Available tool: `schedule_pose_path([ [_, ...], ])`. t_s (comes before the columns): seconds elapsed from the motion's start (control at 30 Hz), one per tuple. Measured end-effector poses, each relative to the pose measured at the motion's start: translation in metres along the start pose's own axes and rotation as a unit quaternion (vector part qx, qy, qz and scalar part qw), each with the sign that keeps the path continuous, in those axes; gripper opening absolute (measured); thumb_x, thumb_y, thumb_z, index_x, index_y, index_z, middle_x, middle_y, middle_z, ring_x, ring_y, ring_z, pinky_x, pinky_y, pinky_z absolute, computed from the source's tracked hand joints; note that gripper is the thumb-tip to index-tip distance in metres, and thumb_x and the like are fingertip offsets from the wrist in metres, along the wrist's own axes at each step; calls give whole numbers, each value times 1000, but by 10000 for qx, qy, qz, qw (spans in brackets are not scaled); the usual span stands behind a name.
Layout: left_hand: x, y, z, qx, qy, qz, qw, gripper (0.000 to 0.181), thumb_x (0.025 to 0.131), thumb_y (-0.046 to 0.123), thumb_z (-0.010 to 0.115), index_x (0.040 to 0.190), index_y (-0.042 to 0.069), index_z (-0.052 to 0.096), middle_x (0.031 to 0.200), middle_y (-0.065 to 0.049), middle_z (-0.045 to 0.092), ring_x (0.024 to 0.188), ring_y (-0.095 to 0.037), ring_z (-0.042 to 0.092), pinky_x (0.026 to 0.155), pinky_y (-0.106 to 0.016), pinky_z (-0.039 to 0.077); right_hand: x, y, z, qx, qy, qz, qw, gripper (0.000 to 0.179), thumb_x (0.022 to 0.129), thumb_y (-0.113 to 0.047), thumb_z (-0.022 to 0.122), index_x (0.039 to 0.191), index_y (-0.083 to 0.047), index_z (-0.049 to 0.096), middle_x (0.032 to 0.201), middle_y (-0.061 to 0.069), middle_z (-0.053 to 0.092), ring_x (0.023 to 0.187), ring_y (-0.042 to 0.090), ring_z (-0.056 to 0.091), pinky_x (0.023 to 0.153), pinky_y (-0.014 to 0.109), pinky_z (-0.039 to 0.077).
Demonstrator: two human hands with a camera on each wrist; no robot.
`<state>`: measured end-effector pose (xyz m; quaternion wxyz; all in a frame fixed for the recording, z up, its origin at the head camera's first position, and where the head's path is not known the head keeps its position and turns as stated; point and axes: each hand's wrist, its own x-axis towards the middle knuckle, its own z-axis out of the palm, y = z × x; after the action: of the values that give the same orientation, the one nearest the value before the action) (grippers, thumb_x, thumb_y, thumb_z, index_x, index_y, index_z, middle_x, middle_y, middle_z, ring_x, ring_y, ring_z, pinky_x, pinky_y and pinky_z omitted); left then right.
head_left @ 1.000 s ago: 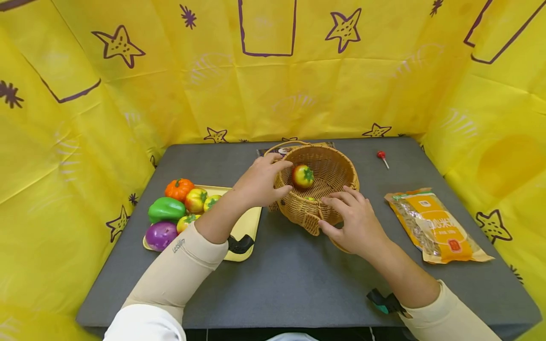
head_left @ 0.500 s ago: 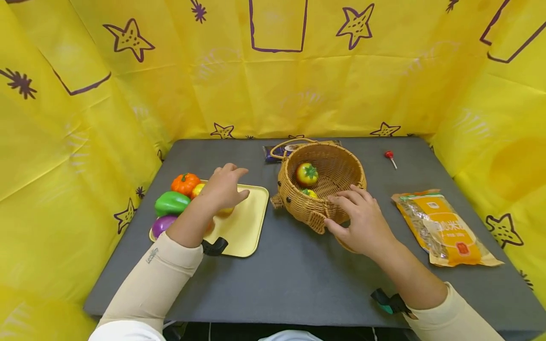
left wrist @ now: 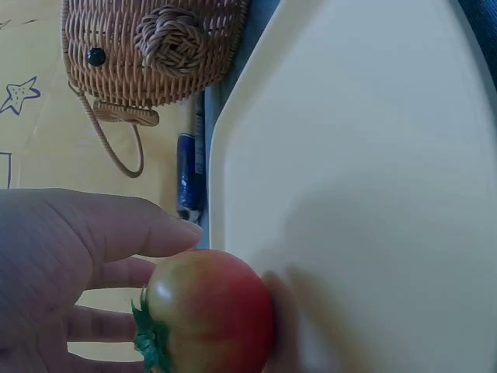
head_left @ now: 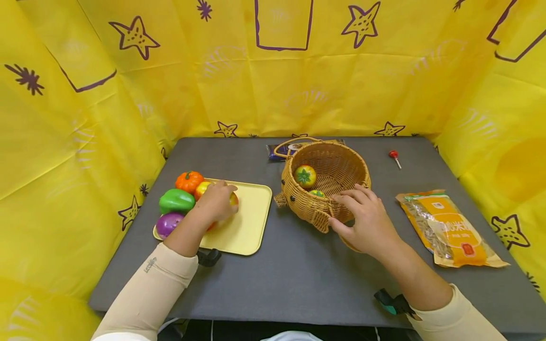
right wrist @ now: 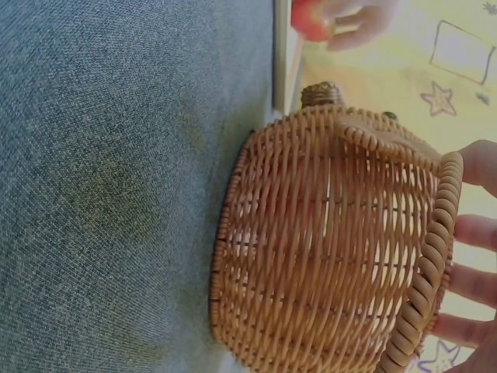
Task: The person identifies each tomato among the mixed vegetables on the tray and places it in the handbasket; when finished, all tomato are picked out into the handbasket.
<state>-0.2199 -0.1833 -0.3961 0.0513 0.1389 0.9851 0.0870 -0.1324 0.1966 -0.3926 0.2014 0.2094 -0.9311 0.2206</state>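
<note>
My left hand (head_left: 215, 202) is over the pale yellow tray (head_left: 253, 215), its thumb and fingers round a red-and-yellow toy tomato (left wrist: 213, 311) with a green leafy top. Thumb and fingertips meet its sides in the left wrist view. On the right, my right hand (head_left: 364, 221) holds the near rim of a wicker basket (head_left: 304, 204) shaped like an animal's head, fingers over the edge and thumb outside. Two similar tomatoes show inside the basket, one tomato (head_left: 305, 176) in full and another (head_left: 317, 193) partly behind the rim.
Left on the tray lie a pumpkin (head_left: 189, 182), a green pepper (head_left: 177, 201), an eggplant (head_left: 168, 224) and another tomato (head_left: 202, 189), partly hidden. A dark blue packet (head_left: 277, 152) lies behind the basket. A lollipop (head_left: 394, 156) and an orange food bag (head_left: 454, 227) are at right.
My left hand has moved from the basket's left rim over to the tray and down round a tomato. The right hand has stayed at the basket rim. The head view has shifted slightly.
</note>
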Motion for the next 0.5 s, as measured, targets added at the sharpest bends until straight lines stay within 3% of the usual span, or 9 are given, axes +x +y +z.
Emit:
schedule_pose_path([
  [0.5, -2, -8, 6, -34, 292, 281, 9992, 49, 84, 19, 76, 128, -3, 67, 120, -26, 62, 108, -47, 59, 98, -56, 47, 0, 2, 1, 17, 61, -85, 9999, 44, 82, -31, 84, 121, -14, 73, 120, 13, 67, 133, 47, 48, 102, 71, 39],
])
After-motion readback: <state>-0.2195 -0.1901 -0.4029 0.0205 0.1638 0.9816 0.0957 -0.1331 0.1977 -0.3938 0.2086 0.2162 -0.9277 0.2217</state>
